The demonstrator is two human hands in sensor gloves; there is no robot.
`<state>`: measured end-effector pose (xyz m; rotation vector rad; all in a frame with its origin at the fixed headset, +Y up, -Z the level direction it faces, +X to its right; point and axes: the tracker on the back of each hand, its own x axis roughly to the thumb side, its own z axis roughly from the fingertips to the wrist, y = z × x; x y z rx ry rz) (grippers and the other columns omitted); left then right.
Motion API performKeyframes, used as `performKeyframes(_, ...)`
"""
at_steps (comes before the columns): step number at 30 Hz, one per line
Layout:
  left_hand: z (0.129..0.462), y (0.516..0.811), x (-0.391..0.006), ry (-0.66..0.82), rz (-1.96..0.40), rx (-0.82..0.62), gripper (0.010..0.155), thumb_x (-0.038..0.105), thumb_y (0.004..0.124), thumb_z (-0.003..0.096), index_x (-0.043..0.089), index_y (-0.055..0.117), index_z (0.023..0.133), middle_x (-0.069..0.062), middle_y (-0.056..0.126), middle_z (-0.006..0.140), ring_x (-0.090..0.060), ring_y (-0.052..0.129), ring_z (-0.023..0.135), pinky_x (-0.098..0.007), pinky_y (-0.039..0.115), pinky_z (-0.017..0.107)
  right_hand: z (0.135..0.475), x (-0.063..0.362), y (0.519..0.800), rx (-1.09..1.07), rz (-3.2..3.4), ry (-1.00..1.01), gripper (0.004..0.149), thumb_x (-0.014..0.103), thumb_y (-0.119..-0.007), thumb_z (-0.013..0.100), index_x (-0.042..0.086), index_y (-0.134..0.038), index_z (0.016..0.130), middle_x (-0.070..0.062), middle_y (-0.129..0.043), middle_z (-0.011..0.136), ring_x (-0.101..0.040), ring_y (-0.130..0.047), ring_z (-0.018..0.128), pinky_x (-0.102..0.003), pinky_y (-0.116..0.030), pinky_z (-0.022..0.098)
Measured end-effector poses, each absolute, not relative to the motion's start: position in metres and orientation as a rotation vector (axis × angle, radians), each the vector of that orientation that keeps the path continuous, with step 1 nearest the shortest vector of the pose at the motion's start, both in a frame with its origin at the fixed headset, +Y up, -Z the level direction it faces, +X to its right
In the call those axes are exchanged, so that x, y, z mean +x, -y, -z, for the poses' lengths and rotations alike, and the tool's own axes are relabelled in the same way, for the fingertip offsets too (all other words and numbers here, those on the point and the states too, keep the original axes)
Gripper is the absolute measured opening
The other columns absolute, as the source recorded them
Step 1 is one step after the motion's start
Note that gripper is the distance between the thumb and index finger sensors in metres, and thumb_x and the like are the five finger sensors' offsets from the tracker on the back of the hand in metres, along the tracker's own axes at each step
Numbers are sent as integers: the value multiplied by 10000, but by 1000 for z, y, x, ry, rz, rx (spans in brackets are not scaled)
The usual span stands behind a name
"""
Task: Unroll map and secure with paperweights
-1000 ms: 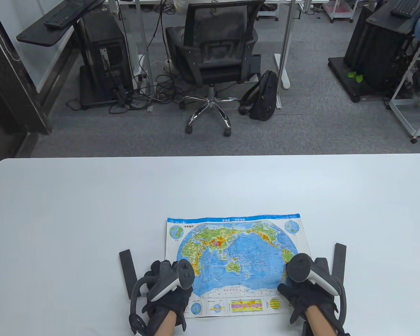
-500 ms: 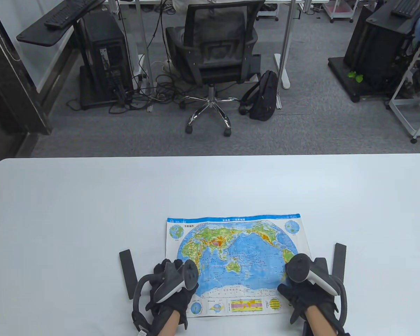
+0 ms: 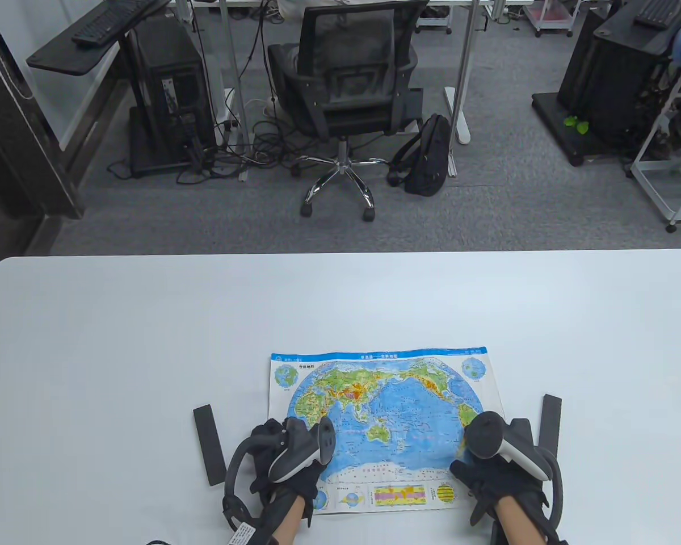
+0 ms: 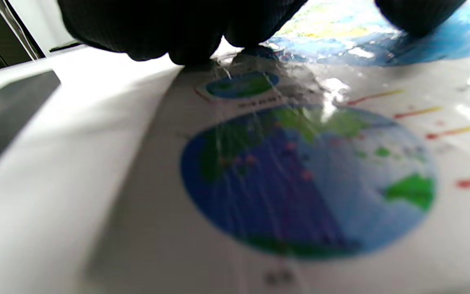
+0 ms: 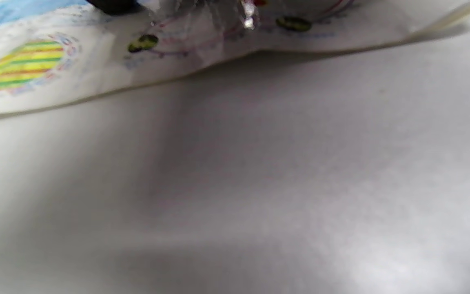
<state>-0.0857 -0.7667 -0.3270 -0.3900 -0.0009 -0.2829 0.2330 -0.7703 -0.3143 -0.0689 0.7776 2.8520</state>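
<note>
From the table view we see the map lying unrolled and flat on the white table, near its front edge. Our left hand rests on the map's lower left corner, the tracker riding on its back, and our right hand rests on the lower right corner. From above, the trackers hide the fingers, so we cannot tell from here how they lie. A dark flat bar, the left paperweight, lies on the table just left of the map, apart from it and beside our left hand. A second dark bar, the right paperweight, lies just right of the map; whether our right hand touches it we cannot tell.

In the left wrist view our gloved fingers hang from the top edge, spread flat and pressing down on the map near its left border, where a round blue and green globe inset shows. The dark left paperweight sits off to the left on the table, clear of the paper.

In the right wrist view the picture is blurred. We see the map's edge lifted slightly off the table, casting a shadow beneath, and a striped yellow-green inset. A dark fingertip shows only at the top edge, on the paper; how the right fingers lie we cannot tell.
</note>
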Motion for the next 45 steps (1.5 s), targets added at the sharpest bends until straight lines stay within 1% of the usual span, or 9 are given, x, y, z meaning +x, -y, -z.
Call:
performKeyframes(4,338,763,-65,-39,336,-453,843,702,446,489,127,459,1104,-222,566,1109,-492,567,972,-595,559,687,314,233,770,-71,-2849,-775,728,435,-640,578,99,-200,1051,-437,-88,1009,-670,-154,862,-751,-223,560)
performKeyframes(8,343,762,-28,-21,334,-422,839,706,452,476,148,507,1101,-227,560,1119,-506,517,994,-631,504,691,315,233,770,-69,-2848,-775,740,434,-645,578,91,-187,1047,-439,-92,1009,-670,-159,862,-751,-228,560)
performKeyframes(10,346,765,-6,-2,339,-476,859,717,433,479,138,418,1113,-222,501,1138,-500,467,1013,-632,465,707,315,234,770,-67,-2844,-778,747,434,-650,577,91,-182,1047,-437,-93,1008,-668,-161,862,-750,-233,562)
performKeyframes(17,350,769,62,201,186,-429,817,711,447,490,253,186,1113,-180,218,1174,-483,263,1044,-650,339,717,316,242,770,-53,-2746,-781,760,368,-697,568,68,-180,1037,-407,-71,993,-642,-142,844,-736,-246,563)
performKeyframes(19,352,775,72,225,98,-508,818,716,438,493,271,91,1086,-169,141,1164,-464,226,1047,-645,320,717,316,246,769,-52,-2720,-772,772,354,-712,563,55,-177,1032,-395,-76,994,-628,-143,847,-728,-250,566)
performKeyframes(24,356,793,80,281,-140,-689,824,764,384,500,368,-162,972,-81,-242,1031,-428,-157,925,-687,77,621,316,249,768,-50,-2685,-780,808,335,-740,555,40,-151,1022,-377,-74,997,-610,-139,849,-720,-250,569)
performKeyframes(27,358,800,82,276,-168,-739,823,788,364,497,407,-233,916,-43,-347,950,-401,-269,846,-697,14,572,316,249,768,-49,-2682,-788,813,325,-746,552,39,-146,1020,-376,-72,996,-609,-137,849,-719,-249,570)
performKeyframes(35,362,807,83,254,-158,-795,797,845,261,437,454,-287,865,-11,-431,879,-370,-380,759,-675,-122,460,316,250,768,-44,-2667,-801,819,315,-753,549,40,-141,1018,-371,-63,995,-605,-128,848,-717,-243,571)
performKeyframes(45,364,806,85,216,-139,-848,832,857,360,451,488,-248,882,1,-417,900,-380,-359,787,-701,-70,497,317,247,764,-44,-2728,-831,826,328,-754,549,41,-140,1020,-384,-84,1007,-621,-154,866,-727,-251,579)
